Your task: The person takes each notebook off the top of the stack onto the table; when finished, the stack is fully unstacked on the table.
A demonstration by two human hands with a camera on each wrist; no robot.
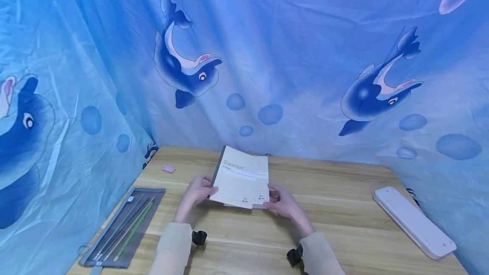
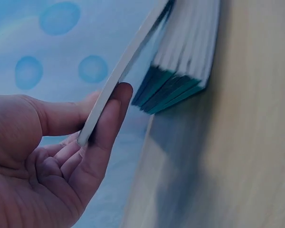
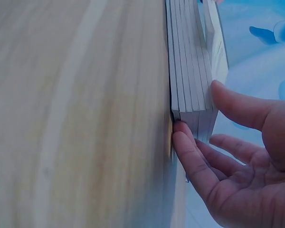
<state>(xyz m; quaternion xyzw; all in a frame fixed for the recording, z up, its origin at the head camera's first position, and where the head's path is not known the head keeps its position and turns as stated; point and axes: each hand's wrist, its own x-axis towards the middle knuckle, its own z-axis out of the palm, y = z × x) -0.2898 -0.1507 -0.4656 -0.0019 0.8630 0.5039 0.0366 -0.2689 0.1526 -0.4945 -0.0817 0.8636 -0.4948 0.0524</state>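
A stack of thin notebooks (image 1: 242,179) with a cream "Gambit" cover lies in the middle of the wooden table (image 1: 344,207). My left hand (image 1: 209,190) pinches the top notebook (image 2: 128,66) at its near left corner between thumb and fingers and tilts it up off the teal-spined notebooks (image 2: 180,61) below. My right hand (image 1: 272,196) holds the stack's near right corner. Its fingers (image 3: 190,152) lie under the notebook stack (image 3: 190,71) and its thumb presses on top.
A grey mesh pencil case (image 1: 122,228) with pens lies at the near left edge. A pink eraser (image 1: 168,168) sits at the far left. A long white case (image 1: 414,222) lies at the right. Blue dolphin cloth (image 1: 305,75) hangs behind and beside the table.
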